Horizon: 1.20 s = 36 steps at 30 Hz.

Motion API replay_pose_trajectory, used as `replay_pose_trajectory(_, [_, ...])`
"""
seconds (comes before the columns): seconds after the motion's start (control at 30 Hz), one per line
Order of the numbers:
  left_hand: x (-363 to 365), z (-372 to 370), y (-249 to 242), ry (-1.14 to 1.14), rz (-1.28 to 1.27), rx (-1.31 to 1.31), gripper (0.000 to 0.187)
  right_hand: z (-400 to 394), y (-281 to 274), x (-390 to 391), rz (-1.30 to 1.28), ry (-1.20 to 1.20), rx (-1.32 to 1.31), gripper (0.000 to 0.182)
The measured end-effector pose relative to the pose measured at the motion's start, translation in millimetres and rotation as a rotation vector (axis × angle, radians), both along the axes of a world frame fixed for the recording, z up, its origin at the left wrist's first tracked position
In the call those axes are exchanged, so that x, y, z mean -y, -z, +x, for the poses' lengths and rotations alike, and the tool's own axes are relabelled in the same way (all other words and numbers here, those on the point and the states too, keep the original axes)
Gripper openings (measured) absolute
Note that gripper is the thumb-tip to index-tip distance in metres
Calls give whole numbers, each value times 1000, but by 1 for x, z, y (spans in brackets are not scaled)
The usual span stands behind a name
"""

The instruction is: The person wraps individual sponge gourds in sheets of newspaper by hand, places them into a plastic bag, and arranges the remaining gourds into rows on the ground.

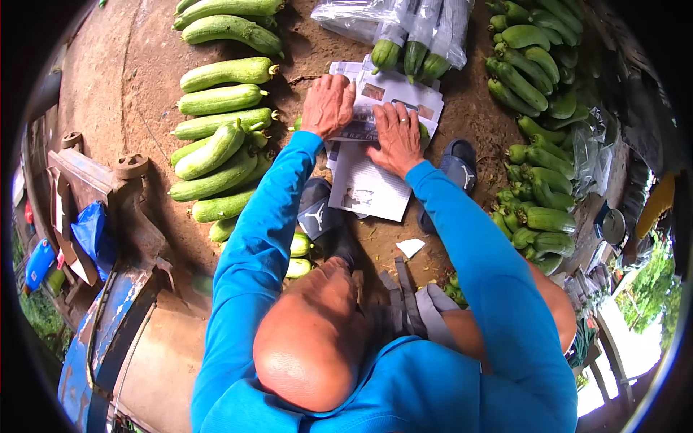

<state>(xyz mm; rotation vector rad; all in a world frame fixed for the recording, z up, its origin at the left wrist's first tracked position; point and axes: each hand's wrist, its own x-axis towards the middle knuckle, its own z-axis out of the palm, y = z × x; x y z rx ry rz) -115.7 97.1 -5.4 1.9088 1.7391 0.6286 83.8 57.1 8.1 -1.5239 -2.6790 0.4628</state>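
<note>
Both my hands press on a newspaper sheet (372,180) that is folded over a green sponge gourd (424,133) lying crosswise. Most of that gourd is hidden by the paper; a bit of green shows at each end. My left hand (328,106) curls over the left end of the fold, fingers close together. Over the right end bends my right hand (398,138), with a ring on one finger. More printed sheets lie flat under and beyond the fold. Just past them are several gourds (415,56) in clear plastic sleeves.
Several gourds (224,74) lie in a row on the ground at left, and more are piled at right (545,180). Crumpled clear plastic (595,155) rests beside the right pile. My sandalled feet (315,209) flank the paper. Rusty metal parts (130,169) stand at far left.
</note>
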Motion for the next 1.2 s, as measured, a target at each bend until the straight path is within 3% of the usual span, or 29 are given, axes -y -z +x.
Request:
replay_pose_trajectory(0.13, [26,-12,-27,101,118,-36,30,6,2,-27,-31,-75,40,86])
replay_pose_trajectory(0.27, [66,-11,-34,348,-7,-232,66,3,3,-57,-96,-186,140,86])
replay_pose_trajectory(0.33, [76,-11,-29,322,-17,-260,76,-1,-5,-74,-352,-194,138,83])
replay_pose_trajectory(0.4, [77,-15,-33,301,-31,-284,87,5,13,-92,-384,-219,14,74])
replay_pose_trajectory(0.47, [75,-21,-47,326,-19,-292,98,11,21,-103,-1365,19,71,58])
replay_pose_trajectory(0.5, [74,-23,-55,356,-19,-292,105,9,-32,-96,-1631,78,-280,49])
replay_pose_trajectory(0.6, [69,-25,-93,416,-42,-264,102,20,-72,-71,-1918,444,-500,51])
replay_pose_trajectory(0.67, [70,-26,-97,422,104,-194,95,28,-86,-63,-2490,549,-815,55])
replay_pose_trajectory(0.7, [68,-28,-99,413,134,-131,92,23,-102,-61,-2459,770,-748,68])
replay_pose_trajectory(0.73, [65,-28,-102,406,161,-67,89,20,-101,-58,-2452,767,-757,68])
replay_pose_trajectory(0.77, [60,-27,-105,404,216,-79,85,17,-95,-55,-2758,642,-887,71])
replay_pose_trajectory(0.8, [54,-29,-102,413,223,-84,85,14,-87,-52,-3057,470,-1020,75])
replay_pose_trajectory(0.83, [48,-32,-98,431,182,7,84,12,-74,-47,-3079,96,-1110,82])
replay_pose_trajectory(0.87, [44,-35,-95,447,137,100,84,8,-75,-50,-3061,-7,-1152,80])
replay_pose_trajectory(0.93, [35,-43,-102,445,35,183,86,4,-100,-68,-2909,274,-1152,76])
replay_pose_trajectory(0.97, [40,-46,-97,362,-22,270,84,8,-96,-79,-2606,402,-1008,68])
replay_pose_trajectory(1.0, [47,-47,-89,281,-78,356,83,18,-75,-94,-2261,149,-895,63])
replay_pose_trajectory(1.03, [50,-47,-85,224,-21,458,80,19,-48,-115,-1933,136,-760,61])
replay_pose_trajectory(1.07, [59,-48,-85,94,-175,510,78,20,-49,-133,-1368,78,-665,56])
replay_pose_trajectory(1.1, [64,-50,-82,1,-263,536,78,15,-58,-155,-885,-42,-740,46])
replay_pose_trajectory(1.13, [66,-51,-76,-94,-352,561,78,7,-56,-178,-608,69,-453,42])
replay_pose_trajectory(1.17, [66,-53,-71,-136,-343,557,76,4,-57,-189,-186,56,-344,46])
replay_pose_trajectory(1.2, [63,-54,-70,-173,-381,556,73,4,-53,-201,-189,64,-349,46])
